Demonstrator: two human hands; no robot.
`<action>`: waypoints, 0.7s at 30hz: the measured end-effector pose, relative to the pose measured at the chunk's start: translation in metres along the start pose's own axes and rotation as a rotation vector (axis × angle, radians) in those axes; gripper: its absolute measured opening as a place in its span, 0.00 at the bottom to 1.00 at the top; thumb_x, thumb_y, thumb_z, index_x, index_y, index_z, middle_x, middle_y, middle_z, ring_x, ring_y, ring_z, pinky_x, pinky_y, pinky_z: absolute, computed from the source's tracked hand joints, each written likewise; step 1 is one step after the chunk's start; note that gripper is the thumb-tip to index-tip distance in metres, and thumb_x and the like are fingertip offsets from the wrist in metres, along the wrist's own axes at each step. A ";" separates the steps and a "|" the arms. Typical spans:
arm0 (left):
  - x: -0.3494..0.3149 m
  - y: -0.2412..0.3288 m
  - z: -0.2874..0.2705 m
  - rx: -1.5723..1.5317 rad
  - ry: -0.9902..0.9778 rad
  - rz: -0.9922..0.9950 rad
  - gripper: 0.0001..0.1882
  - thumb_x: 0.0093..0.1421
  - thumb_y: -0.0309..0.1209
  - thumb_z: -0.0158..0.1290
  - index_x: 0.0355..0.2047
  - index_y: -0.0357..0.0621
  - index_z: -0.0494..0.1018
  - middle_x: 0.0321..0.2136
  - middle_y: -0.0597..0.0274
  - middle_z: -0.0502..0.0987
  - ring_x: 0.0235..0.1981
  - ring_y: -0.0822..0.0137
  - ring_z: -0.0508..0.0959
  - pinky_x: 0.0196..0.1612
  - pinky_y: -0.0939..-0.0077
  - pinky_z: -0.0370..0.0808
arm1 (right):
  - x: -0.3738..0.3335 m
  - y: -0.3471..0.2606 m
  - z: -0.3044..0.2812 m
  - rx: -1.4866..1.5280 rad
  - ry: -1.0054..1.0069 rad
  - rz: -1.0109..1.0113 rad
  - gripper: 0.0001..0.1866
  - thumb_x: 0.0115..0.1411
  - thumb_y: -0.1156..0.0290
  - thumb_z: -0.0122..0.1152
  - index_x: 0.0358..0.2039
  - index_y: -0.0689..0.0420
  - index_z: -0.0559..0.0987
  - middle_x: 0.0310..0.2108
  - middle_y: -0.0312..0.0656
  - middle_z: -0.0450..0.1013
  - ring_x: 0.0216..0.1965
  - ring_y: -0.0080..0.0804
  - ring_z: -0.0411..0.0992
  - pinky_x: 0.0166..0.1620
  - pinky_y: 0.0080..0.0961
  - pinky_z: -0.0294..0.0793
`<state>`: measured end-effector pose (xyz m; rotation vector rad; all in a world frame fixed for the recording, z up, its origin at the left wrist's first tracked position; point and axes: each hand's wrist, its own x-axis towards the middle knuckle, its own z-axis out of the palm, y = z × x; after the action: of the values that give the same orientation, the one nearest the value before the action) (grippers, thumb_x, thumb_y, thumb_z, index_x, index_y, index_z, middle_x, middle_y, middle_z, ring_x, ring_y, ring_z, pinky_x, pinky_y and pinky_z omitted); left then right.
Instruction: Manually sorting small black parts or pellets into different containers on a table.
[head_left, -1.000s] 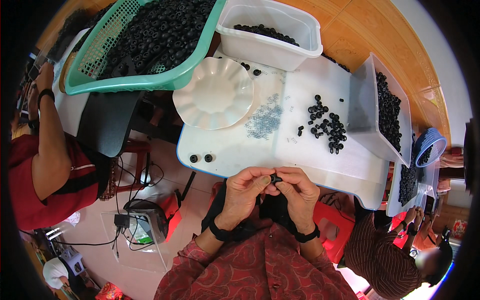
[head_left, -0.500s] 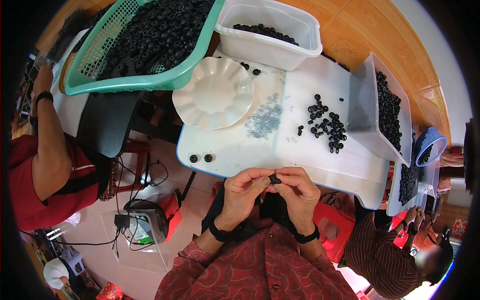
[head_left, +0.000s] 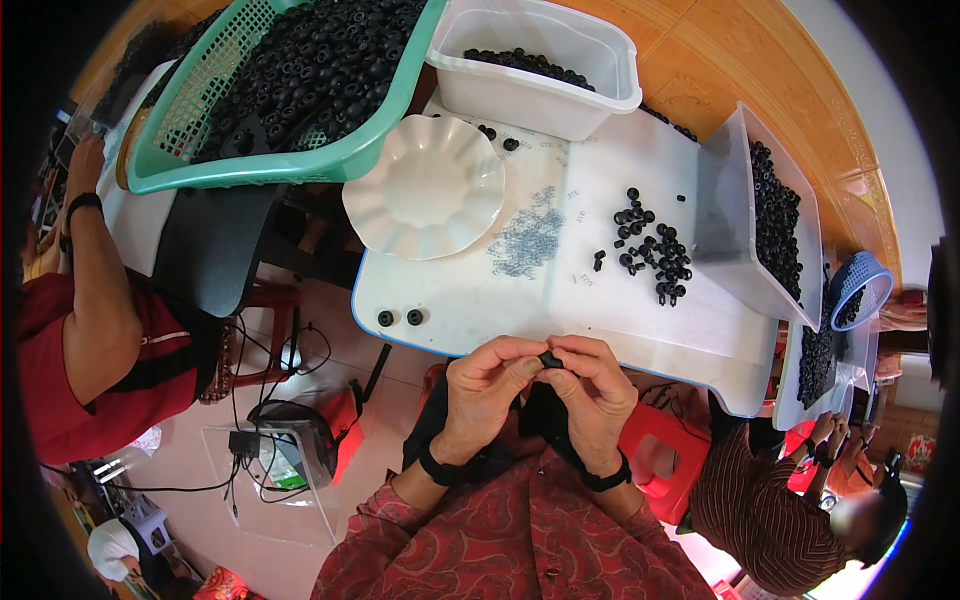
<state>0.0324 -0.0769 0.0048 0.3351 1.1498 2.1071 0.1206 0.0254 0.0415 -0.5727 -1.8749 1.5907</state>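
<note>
Both my hands meet just off the near edge of the white table, pinching one small black part between thumbs and fingertips. My left hand grips it from the left, my right hand from the right. The fingers partly cover the part, so its exact shape is hard to make out. Two black round pieces stand near the table edge, left of my hands. A loose cluster of small black parts lies farther off to the right. Small clear bits are spread mid-table.
A scalloped white plate overhangs the table's left side. Behind are a green basket heaped with black parts and a white bin. Another bin stands right. Co-workers sit at both sides; a red stool is by my right arm.
The view has shifted very slightly. Both hands keep their pinch on the small black part, with only a tiny movement of the fingers.
</note>
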 end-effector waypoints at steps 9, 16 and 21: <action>0.001 0.002 0.001 -0.039 -0.002 -0.025 0.09 0.63 0.20 0.52 0.44 0.34 0.76 0.35 0.62 0.81 0.35 0.77 0.80 0.33 0.88 0.74 | -0.004 0.001 0.007 0.110 0.039 0.064 0.11 0.58 0.85 0.61 0.42 0.66 0.79 0.48 0.47 0.72 0.44 0.30 0.74 0.46 0.22 0.78; 0.001 0.000 0.002 -0.107 0.017 -0.027 0.09 0.64 0.19 0.52 0.44 0.32 0.75 0.37 0.58 0.81 0.36 0.73 0.81 0.39 0.84 0.77 | -0.003 -0.001 0.006 0.143 0.006 0.065 0.11 0.59 0.85 0.58 0.43 0.67 0.79 0.48 0.48 0.71 0.45 0.31 0.74 0.47 0.23 0.80; 0.000 -0.001 -0.001 -0.089 0.031 -0.059 0.09 0.64 0.19 0.52 0.44 0.31 0.75 0.37 0.57 0.81 0.35 0.72 0.81 0.40 0.82 0.78 | 0.000 -0.004 0.006 0.079 -0.014 0.029 0.11 0.59 0.86 0.57 0.43 0.67 0.79 0.48 0.48 0.71 0.45 0.31 0.74 0.46 0.23 0.80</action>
<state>0.0325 -0.0769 0.0033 0.2253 1.0673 2.1104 0.1163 0.0203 0.0445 -0.5573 -1.8126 1.6833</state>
